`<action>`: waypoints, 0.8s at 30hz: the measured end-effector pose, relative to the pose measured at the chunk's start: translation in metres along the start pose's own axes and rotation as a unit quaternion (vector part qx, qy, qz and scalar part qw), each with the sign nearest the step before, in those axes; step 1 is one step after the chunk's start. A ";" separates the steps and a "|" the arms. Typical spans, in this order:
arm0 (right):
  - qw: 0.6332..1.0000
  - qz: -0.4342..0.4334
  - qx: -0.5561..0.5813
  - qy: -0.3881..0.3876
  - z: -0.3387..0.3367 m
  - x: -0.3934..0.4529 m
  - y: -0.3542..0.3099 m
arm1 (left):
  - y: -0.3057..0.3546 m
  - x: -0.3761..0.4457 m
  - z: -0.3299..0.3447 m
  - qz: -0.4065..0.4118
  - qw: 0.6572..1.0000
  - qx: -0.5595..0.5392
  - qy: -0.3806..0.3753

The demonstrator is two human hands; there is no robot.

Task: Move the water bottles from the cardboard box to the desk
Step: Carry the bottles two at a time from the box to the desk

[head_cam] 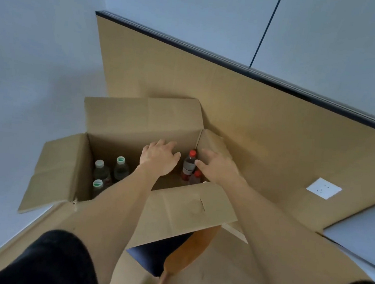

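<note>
Both hands [159, 159] [219, 169] spread inside open cardboard box [124, 121], bottles [121, 169] upright

cardboard box [123, 123]: brown, open, four flaps folded outward, near flap creased with small tear. sits on chair, against tan wall panel. inside left: three clear bottles upright, white-and-green caps [121, 159], [99, 163], [98, 183], clustered close together. inside right: red-capped bottle [189, 165] upright, white label, reddish base; second red-capped bottle [196, 177] just beside it, nearer, partly hidden. desk [362, 232]: grey-white surface, corner visible at right edge, well apart from box.
</note>
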State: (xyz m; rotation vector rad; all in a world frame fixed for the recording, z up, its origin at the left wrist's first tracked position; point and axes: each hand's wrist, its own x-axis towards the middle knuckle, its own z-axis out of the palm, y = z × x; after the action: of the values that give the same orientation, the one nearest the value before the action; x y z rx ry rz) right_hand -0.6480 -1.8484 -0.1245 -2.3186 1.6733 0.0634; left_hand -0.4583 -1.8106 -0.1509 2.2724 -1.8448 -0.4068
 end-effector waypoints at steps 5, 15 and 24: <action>0.999 -0.019 0.016 -0.036 0.011 0.049 0.003 | -0.017 0.030 0.013 -0.024 0.999 -0.002 -0.023; 0.985 -0.114 -0.008 -0.129 0.057 0.151 -0.002 | -0.070 0.057 0.040 -0.150 0.987 -0.018 -0.051; 0.961 -0.176 -0.031 -0.209 0.097 0.188 -0.013 | -0.091 0.063 0.068 -0.221 0.969 -0.024 -0.108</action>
State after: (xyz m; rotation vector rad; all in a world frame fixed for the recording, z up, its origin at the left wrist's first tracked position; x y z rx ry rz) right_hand -0.5619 -1.9938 -0.2518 -2.3970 1.0582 0.5007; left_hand -0.3839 -1.8516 -0.2496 2.6901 -1.3735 -0.7835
